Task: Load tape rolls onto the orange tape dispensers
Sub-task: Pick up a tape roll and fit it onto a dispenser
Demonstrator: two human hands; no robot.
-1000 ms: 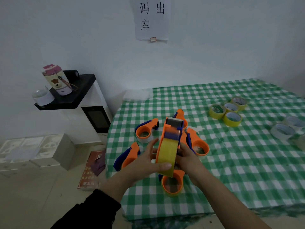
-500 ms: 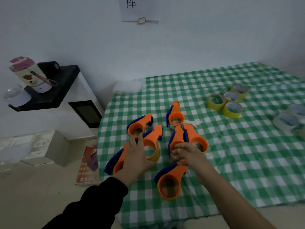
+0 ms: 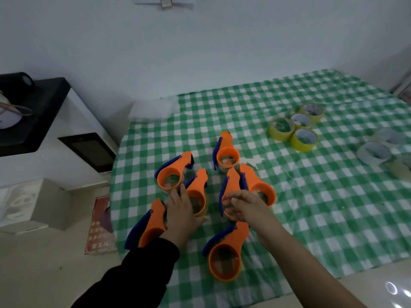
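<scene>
Several orange tape dispensers with blue handles lie grouped on the green checked table. My left hand rests with straight fingers against a dispenser holding a yellow roll, between it and another dispenser. My right hand curls its fingers over the ring of the middle dispenser. An empty dispenser lies nearest the front edge. Several loose yellow tape rolls sit at the back right, and pale clear rolls lie further right.
A white cabinet with a black top and a dark screen stands left of the table. White boxes and a red booklet lie on the floor beside it. A paper sheet hangs on the wall.
The dispenser with the yellow roll, held up in both hands a second ago, now lies on the table. My right hand moved onto the middle dispenser. The camera tilted down.
</scene>
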